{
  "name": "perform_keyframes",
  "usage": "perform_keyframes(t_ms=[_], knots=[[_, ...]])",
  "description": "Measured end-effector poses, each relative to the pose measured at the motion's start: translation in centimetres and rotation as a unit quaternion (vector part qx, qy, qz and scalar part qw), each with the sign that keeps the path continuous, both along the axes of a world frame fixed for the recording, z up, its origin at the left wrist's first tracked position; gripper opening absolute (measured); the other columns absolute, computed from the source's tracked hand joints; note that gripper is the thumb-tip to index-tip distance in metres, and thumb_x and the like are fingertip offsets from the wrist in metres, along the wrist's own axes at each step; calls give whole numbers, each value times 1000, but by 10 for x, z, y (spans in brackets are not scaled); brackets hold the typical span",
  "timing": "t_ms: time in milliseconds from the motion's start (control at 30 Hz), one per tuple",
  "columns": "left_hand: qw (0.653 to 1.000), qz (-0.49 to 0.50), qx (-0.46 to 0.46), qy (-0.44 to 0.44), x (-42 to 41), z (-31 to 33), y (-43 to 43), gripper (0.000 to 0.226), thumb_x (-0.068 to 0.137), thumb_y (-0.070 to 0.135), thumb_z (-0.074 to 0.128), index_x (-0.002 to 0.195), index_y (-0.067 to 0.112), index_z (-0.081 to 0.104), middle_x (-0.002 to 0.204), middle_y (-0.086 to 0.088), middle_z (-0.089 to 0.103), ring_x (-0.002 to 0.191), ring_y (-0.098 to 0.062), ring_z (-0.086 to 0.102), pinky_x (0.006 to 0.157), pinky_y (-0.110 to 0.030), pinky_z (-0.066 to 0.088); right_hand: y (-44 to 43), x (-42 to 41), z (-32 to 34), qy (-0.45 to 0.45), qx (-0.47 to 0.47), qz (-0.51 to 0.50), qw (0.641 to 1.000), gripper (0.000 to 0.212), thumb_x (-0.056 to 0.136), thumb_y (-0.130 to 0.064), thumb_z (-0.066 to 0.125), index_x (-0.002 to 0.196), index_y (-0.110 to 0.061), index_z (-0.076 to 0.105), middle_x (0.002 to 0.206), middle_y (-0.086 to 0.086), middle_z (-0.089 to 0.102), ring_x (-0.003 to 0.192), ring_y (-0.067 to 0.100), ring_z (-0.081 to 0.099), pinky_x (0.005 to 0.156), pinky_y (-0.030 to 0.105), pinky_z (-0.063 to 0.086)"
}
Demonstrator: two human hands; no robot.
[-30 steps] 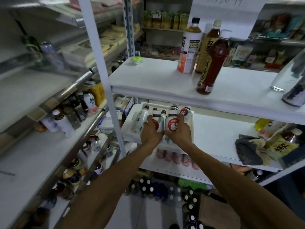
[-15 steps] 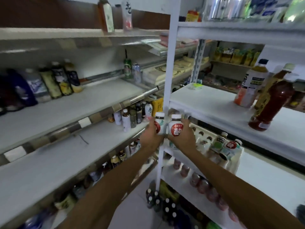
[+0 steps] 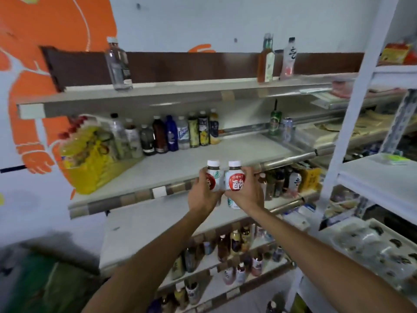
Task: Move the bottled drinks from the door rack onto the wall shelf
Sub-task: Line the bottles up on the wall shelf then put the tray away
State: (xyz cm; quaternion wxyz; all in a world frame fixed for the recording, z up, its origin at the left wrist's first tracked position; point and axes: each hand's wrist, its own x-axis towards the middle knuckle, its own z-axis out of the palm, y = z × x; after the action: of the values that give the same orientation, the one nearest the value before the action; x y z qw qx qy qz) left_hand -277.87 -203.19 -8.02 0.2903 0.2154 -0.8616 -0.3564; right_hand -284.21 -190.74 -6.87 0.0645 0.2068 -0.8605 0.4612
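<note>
I hold two small white bottles with red round labels and white caps, side by side and upright, in front of the wall shelf (image 3: 237, 152). My left hand (image 3: 202, 195) grips the left bottle (image 3: 213, 175). My right hand (image 3: 244, 195) grips the right bottle (image 3: 234, 177). Both bottles hover just before the shelf's front edge, at its middle. A row of several bottles (image 3: 180, 134) stands at the back of that shelf. The white tray (image 3: 370, 249) with the remaining small bottles is blurred at the lower right.
A yellow bag (image 3: 90, 154) lies on the shelf's left end; two cans (image 3: 281, 126) stand at its right. The top shelf holds a clear bottle (image 3: 117, 64) and two more at the right. A white rack post (image 3: 361, 86) rises on the right. Lower shelves carry several bottles.
My view has swung left from the white rack to the wall shelves. Both hands lifted the two bottles out of the tray and carried them left, up to the middle wall shelf.
</note>
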Motion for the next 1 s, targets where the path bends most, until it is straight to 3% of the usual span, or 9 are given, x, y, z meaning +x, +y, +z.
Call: perform_keyframes(t_ms=[233, 367, 500, 667, 1000], knots=[[996, 75, 1, 45, 37, 23, -106, 82, 74, 45, 79, 137, 31, 28, 129, -2, 56, 112, -23, 60, 87, -38, 54, -120, 17, 26, 3, -31, 43, 999, 88, 63, -31, 87, 131, -27, 32, 124, 5, 56, 107, 24, 57, 81, 31, 48], [993, 114, -6, 43, 49, 25, -165, 81, 75, 33, 80, 137, 26, 29, 131, -6, 55, 117, -26, 57, 92, -41, 50, -178, 18, 32, -23, -40, 57, 997, 95, 64, -25, 88, 140, -18, 31, 128, 10, 56, 115, 29, 57, 91, 38, 48], [988, 146, 8, 40, 54, 22, -212, 80, 74, 29, 82, 135, 25, 30, 135, -7, 55, 121, -29, 56, 95, -46, 51, -226, 14, 29, -30, -33, 73, 996, 85, 61, -26, 89, 132, -15, 44, 126, 7, 58, 112, 26, 58, 92, 39, 48], [980, 189, 37, 47, 44, 17, -255, 90, 74, 24, 83, 143, 21, 25, 138, -9, 53, 124, -31, 53, 97, -46, 49, -270, -5, 25, -32, -44, 95, 994, 80, 56, -26, 91, 122, -17, 48, 119, 5, 60, 107, 25, 61, 92, 43, 52], [956, 277, 54, 84, 2, -7, -326, 75, 72, 9, 81, 132, 15, 35, 133, -11, 52, 121, -32, 51, 93, -44, 50, -344, -72, 19, -30, -63, 171, 983, 79, 57, -22, 91, 121, -18, 47, 121, 4, 62, 107, 25, 62, 92, 45, 53]])
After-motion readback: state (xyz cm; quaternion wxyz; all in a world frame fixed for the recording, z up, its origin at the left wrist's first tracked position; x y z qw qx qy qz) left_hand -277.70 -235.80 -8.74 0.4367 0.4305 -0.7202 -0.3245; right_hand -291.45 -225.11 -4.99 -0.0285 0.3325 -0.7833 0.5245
